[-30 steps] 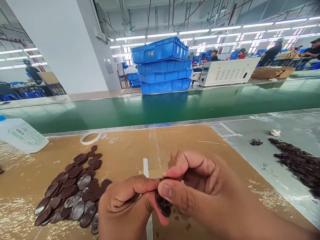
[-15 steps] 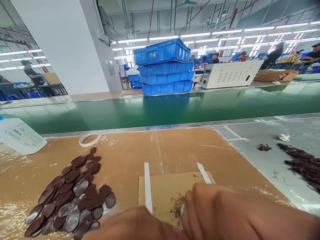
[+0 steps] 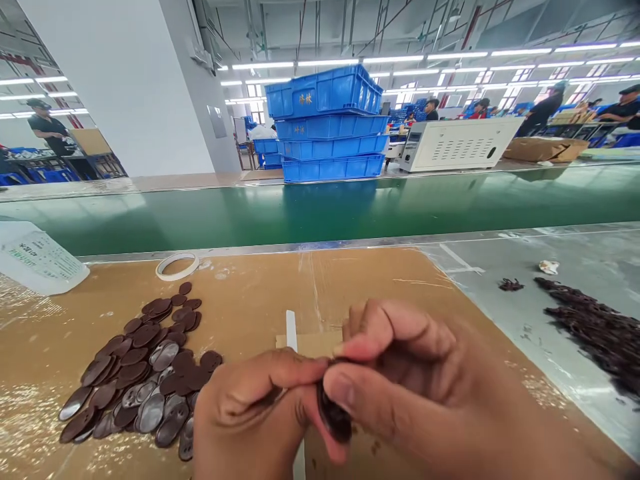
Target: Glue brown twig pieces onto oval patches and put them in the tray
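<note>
Dark brown and glossy, the small piece is raised over the tabletop, its lower part exposed. Your left hand is closed on it, while your right hand pinches near its upper edge. Let the left steady it and the right make small, even movements; squeezing too hard could make it slip. Your fingers hide the upper edge, so angle it for a clearer view. Brown ovals lie to your left.
</note>
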A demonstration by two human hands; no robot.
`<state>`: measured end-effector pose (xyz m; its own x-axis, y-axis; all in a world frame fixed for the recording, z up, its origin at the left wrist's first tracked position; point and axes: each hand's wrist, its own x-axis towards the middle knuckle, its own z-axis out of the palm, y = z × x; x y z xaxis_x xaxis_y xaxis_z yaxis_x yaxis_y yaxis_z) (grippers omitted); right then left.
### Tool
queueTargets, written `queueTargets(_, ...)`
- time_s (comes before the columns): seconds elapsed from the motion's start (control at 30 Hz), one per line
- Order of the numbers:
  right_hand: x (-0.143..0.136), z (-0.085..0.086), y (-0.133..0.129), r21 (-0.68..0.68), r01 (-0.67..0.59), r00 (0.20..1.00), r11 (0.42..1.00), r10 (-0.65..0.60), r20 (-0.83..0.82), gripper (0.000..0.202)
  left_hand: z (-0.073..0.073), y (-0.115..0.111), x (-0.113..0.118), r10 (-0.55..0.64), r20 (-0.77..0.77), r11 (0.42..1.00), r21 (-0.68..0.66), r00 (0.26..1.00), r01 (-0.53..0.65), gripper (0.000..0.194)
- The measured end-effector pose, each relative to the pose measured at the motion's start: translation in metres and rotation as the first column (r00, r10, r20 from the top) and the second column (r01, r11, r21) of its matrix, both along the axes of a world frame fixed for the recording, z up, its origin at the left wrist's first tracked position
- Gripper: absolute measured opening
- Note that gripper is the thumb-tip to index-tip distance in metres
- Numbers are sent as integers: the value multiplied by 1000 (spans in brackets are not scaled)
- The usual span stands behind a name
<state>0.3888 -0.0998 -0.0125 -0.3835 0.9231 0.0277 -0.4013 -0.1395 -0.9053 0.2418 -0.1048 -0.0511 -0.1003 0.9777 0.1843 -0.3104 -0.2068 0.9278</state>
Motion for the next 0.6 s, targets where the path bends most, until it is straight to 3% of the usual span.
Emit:
queueTargets(0.07,-2,1,2,40,-8,1000,999,8,11,36,2,5,1,-48,17,999,-7,999,48,18)
queueTargets(0.13,-1,0,4,87,-16,999,996,12,48,33,2,9,-1,-98,-71,995,2,993,98,18)
queueTargets(0.3,5,-3,8,118,-21,998,993,13,68,29,1,13,-3,-41,-85,999,-6,996,41,17)
queueTargets(0.6,5,-5,7,122,-23,996,992,12,90,30,0,17,-9,-99,-200,989,89,975,119,28)
